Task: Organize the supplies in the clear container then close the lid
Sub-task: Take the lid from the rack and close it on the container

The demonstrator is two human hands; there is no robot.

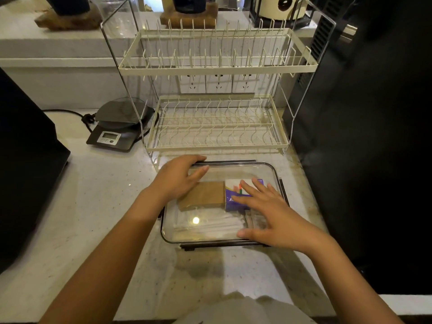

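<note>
Counter: I see it pale, with a dish rack behind.
Container: clear, lid on, just before the rack.
Inside: brown box beside purple box.
Left hand: flat, fingers open, on the lid.
Right hand: flat, spread, holds nothing.

Both bare forearms reach forward from bottom of frame. Left hand palm down, fingers together, curled slightly, pointing right. Right hand palm down, flat, fingers spread wide, thumb stretched toward the body. Hands apart, neither gripping anything.
</note>
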